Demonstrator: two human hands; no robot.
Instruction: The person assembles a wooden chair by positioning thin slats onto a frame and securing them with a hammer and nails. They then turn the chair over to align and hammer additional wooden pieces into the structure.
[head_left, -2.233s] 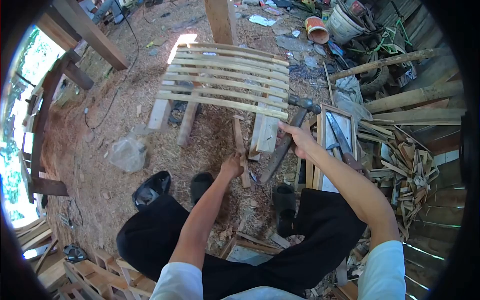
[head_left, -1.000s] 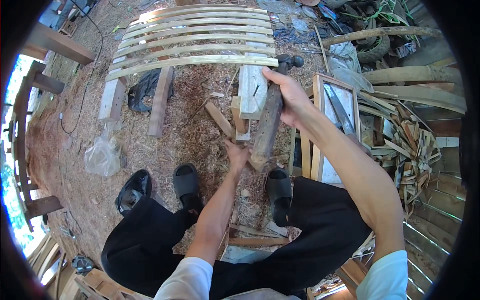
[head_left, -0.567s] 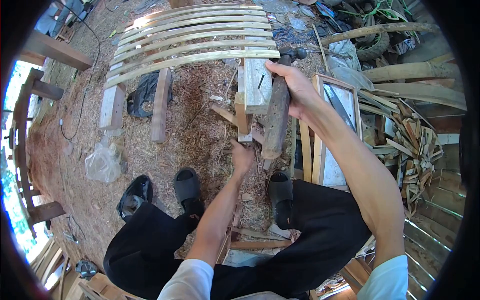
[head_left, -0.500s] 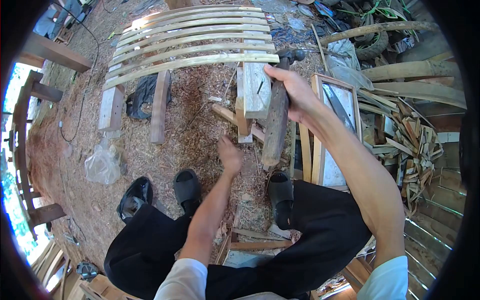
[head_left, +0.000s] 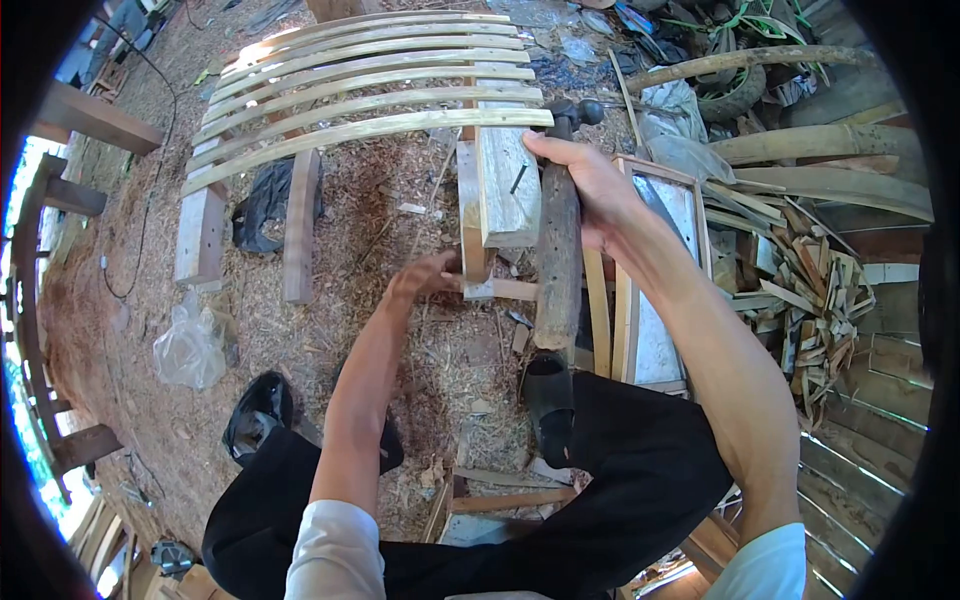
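Note:
My right hand (head_left: 603, 190) is wrapped around the thick wooden handle of a hammer (head_left: 556, 270), close under its dark metal head. The thumb reaches up beside the end of a pale wooden beam (head_left: 508, 195). A nail (head_left: 518, 179) stands partly driven and tilted in that beam. Low beside the upright wooden piece (head_left: 473, 220), my left hand (head_left: 425, 276) is closed at the end of a short wood piece (head_left: 515, 290); shadow and the upright hide part of its fingers and of the piece. Curved slats (head_left: 370, 128) lie across the beam.
A framed panel (head_left: 655, 300) leans at the right, with piled wood scraps (head_left: 825, 290) beyond it. Wood shavings cover the ground. A clear plastic bag (head_left: 193, 350) and a black bag (head_left: 258, 410) lie at the left. Wooden legs (head_left: 300, 230) stand under the slats.
My left hand has moved forward and left to the foot of the upright. The short wood piece there lies more level than before. My right hand still holds the hammer, and the view has shifted slightly.

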